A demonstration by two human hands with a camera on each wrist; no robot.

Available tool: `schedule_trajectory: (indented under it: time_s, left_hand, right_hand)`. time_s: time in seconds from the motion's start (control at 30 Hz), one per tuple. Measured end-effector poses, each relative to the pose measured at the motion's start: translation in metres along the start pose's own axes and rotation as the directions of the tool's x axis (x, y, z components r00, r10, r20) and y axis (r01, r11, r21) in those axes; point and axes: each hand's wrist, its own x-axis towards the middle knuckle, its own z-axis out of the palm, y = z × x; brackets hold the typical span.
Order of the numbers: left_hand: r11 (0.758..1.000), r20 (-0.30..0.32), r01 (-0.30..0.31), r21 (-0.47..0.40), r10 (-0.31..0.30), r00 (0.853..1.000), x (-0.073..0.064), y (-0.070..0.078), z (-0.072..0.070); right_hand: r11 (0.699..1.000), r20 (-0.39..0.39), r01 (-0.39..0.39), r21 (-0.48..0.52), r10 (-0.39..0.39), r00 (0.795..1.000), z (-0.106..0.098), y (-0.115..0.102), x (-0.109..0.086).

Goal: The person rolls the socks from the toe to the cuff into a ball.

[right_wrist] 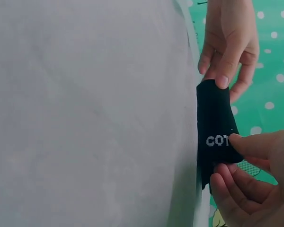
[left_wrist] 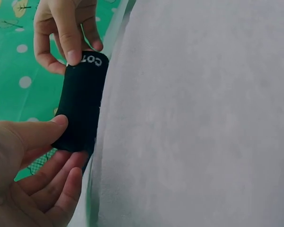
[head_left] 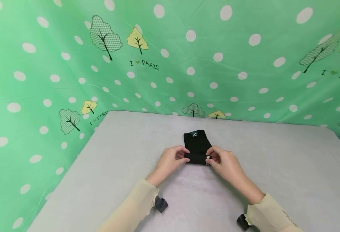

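A black sock (head_left: pixel 198 144), partly rolled up from its near end, lies in the middle of the table, with a small "LC" mark at its far end. My left hand (head_left: pixel 170 158) pinches the left end of the roll between thumb and fingers. At the other end, my right hand (head_left: pixel 227 162) grips the roll beside white lettering. In the left wrist view the rolled sock (left_wrist: pixel 83 101) spans between both hands, thumbs on top and fingers beneath. The lettering "COT" shows on the sock (right_wrist: pixel 217 118) in the right wrist view, partly covered by the right thumb.
A pale grey cloth (head_left: pixel 123 145) covers the table. Behind and to the sides hangs a green curtain (head_left: pixel 146 83) with white dots and printed trees. Black bands (head_left: pixel 160 204) stick out from under the cream sleeves (head_left: pixel 135 203) at both wrists.
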Motion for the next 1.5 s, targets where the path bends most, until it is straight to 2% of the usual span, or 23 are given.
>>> schedule_trajectory:
  time_s: [0.27, 0.43, 0.53, 0.63, 0.73, 0.83, 0.97, 1.07, 1.2, 1.33, 1.5]
  left_hand:
    - [0.997, -0.023, 0.068, 0.033, -0.068, 0.997, 0.003, 0.002, 0.002]
    - [0.989, -0.04, 0.116, 0.095, -0.113, 0.993, 0.008, 0.003, 0.005]
    - [0.982, -0.04, 0.126, 0.144, -0.122, 0.992, 0.012, 0.003, 0.007]
    - [0.976, -0.035, 0.132, 0.172, -0.128, 0.991, 0.015, 0.005, 0.008]
    - [0.974, -0.027, 0.146, 0.175, -0.144, 0.989, 0.017, 0.006, 0.008]
    - [0.974, -0.026, 0.157, 0.164, -0.155, 0.988, 0.018, 0.006, 0.007]
    - [0.978, -0.043, 0.108, 0.18, -0.102, 0.994, 0.018, 0.006, 0.005]
    - [0.978, -0.054, 0.029, 0.207, -0.019, 0.998, 0.017, 0.007, 0.004]
    - [0.966, -0.037, -0.048, 0.254, 0.059, 0.998, 0.014, 0.01, 0.002]
    - [0.951, -0.015, -0.047, 0.307, 0.054, 0.998, 0.012, 0.011, 0.002]
    - [0.948, -0.033, 0.018, 0.319, -0.008, 0.999, 0.013, 0.006, 0.004]
  right_hand:
    - [0.997, 0.041, -0.067, 0.026, 0.066, 0.997, -0.001, 0.003, 0.011]
    - [0.997, 0.014, -0.069, 0.016, 0.069, 0.998, -0.001, 0.003, 0.016]
    - [0.999, -0.026, -0.037, -0.009, 0.037, 0.999, -0.001, 0.004, 0.016]
    - [0.999, -0.054, 0.035, -0.036, -0.036, 0.998, 0.0, 0.005, 0.014]
    - [0.991, -0.05, 0.116, -0.062, -0.119, 0.992, 0.001, 0.007, 0.012]
    - [0.984, -0.026, 0.159, -0.084, -0.162, 0.986, 0.001, 0.007, 0.011]
    - [0.98, -0.009, 0.172, -0.096, -0.174, 0.985, 0.001, 0.007, 0.013]
    - [0.979, -0.004, 0.178, -0.097, -0.179, 0.984, 0.001, 0.008, 0.015]
    - [0.981, -0.003, 0.169, -0.098, -0.17, 0.985, 0.001, 0.011, 0.018]
    - [0.985, -0.004, 0.151, -0.087, -0.152, 0.988, 0.001, 0.013, 0.02]
    - [0.985, 0.019, 0.151, -0.088, -0.15, 0.989, 0.001, 0.012, 0.023]
